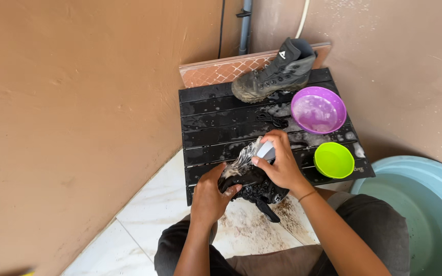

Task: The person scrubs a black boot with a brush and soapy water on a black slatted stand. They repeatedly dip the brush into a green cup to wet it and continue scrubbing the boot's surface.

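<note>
Head | left hand (208, 197) fingers gripping black boot (251, 185) | right hand (281, 162) fingers pinching brush (265, 151)

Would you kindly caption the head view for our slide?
Left hand holds a soapy black boot while right hand scrubs it with a brush.

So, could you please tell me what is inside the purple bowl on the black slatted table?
The purple bowl holds pale, soapy foam across its bottom. Whether anything lies beneath the foam cannot be seen. The green bowl beside it looks empty.
</note>
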